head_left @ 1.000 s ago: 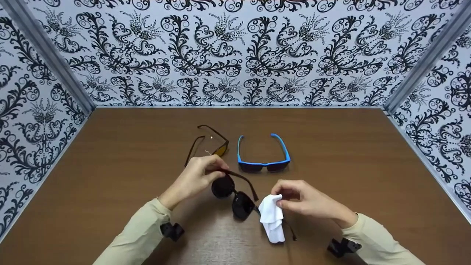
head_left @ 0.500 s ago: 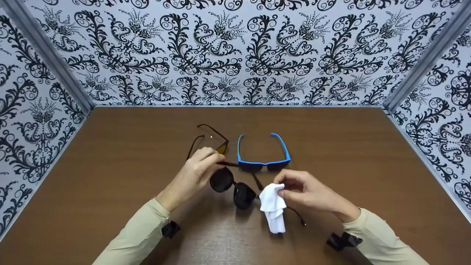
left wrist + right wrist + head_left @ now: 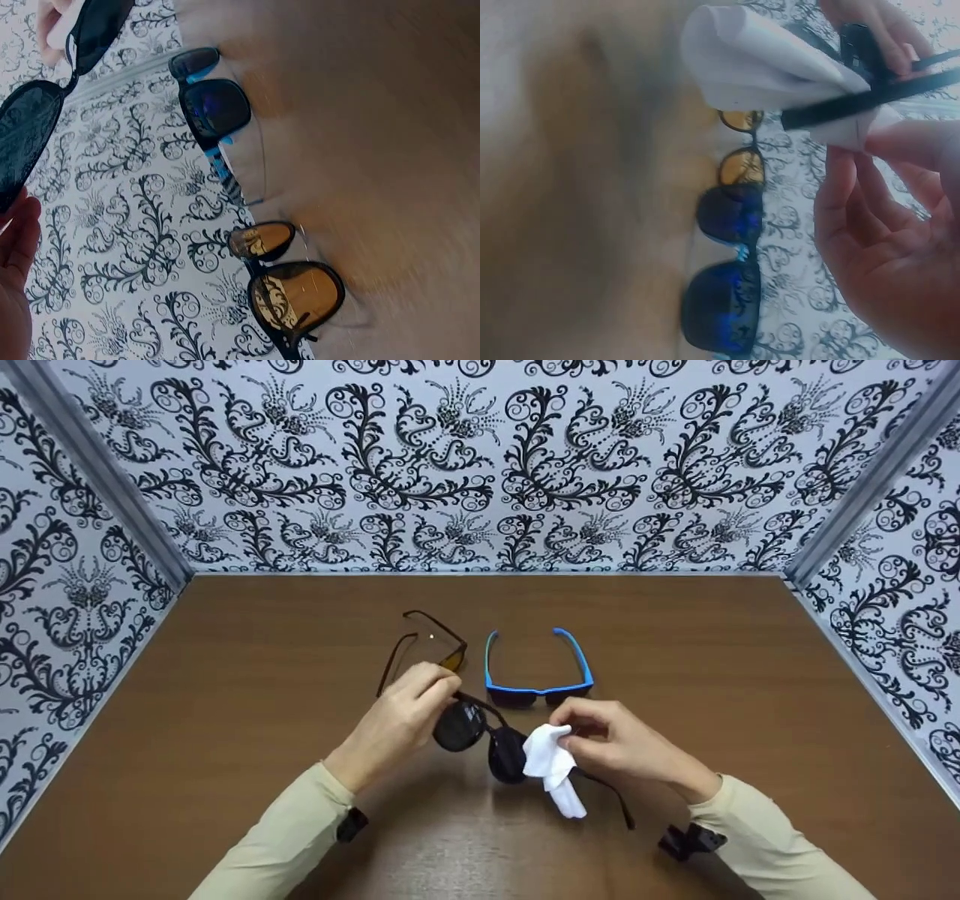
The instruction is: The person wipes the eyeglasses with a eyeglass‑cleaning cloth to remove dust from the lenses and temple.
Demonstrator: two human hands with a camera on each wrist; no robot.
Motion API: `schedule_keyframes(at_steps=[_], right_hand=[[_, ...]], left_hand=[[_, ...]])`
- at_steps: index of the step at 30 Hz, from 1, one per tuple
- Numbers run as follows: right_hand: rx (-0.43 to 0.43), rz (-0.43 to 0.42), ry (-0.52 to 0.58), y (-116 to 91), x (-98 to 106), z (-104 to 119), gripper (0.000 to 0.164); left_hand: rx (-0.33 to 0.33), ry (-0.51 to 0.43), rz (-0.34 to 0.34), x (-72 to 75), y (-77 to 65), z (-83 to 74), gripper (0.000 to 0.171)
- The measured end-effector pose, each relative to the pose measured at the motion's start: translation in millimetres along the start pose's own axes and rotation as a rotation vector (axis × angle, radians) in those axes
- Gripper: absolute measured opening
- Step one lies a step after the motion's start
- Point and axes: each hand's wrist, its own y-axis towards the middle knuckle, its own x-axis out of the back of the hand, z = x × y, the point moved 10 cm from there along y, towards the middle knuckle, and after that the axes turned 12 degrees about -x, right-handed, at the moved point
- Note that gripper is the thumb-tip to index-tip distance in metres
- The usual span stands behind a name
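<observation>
Black sunglasses (image 3: 506,754) are held above the table by my left hand (image 3: 397,716), which pinches them at the left end of the frame. Their lenses face me, and one temple stretches out past the cloth to the right. My right hand (image 3: 619,746) pinches a white cloth (image 3: 551,765) at the other end of the frame, over the edge of the right lens. In the right wrist view the cloth (image 3: 757,64) hangs folded from thumb and fingers, with a dark temple crossing in front. Whether these fingers also grip the frame is hidden.
Blue-framed sunglasses (image 3: 538,691) rest on the brown table (image 3: 697,660) beyond the hands, temples pointing away. Left of them lie amber-lensed glasses (image 3: 300,296), partly behind my left hand in the head view. Patterned walls (image 3: 480,465) enclose the table at the back and sides.
Both hands have moved a little away from me, bringing the black sunglasses and cloth along. The sunglasses have tilted, and the cloth has shifted on the frame's right end.
</observation>
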Motion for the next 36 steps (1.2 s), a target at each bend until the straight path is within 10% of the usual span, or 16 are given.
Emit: schedule_keyframes(at_steps=[21, 28, 36], right_hand=[[0.084, -0.001, 0.151, -21, 42, 38, 0.025], [-0.092, -0.113, 0.234, -7, 49, 40, 0.015], [-0.35, 0.012, 0.339, 29, 17, 18, 0.019]], left_hand=[[-0.008, 0.121, 0.033, 4.0, -9.4, 29.1, 0.006], [-0.024, 0.097, 0.036, 5.7, -1.7, 23.7, 0.012], [-0.095, 0.074, -0.002, -3.0, 18.6, -3.0, 0.014]])
